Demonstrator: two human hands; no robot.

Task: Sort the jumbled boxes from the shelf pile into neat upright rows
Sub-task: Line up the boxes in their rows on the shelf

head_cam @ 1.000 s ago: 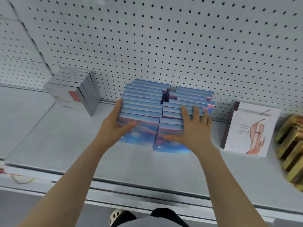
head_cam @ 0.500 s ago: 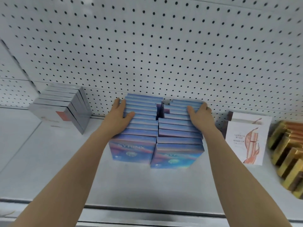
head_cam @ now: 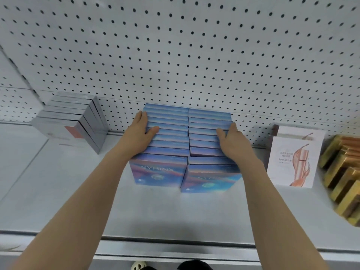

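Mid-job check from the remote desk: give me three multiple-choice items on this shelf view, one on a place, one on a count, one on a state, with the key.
1. The grey upright cardboard boxes stand where, relative to the iridescent blue cardboard boxes?
A. left
B. right
C. on top

2. How many rows do the blue boxes form?
A. one
B. two
C. four

3. What is the left hand doing?
A. hanging idle
B. lifting a box clear
C. pressing the row's outer side

Key: 1 A, the grey boxes sit left of the blue ones on the white metal shelf. 2 B, a seam divides two rows. 3 C, like the right hand, it lies flat against the boxes.
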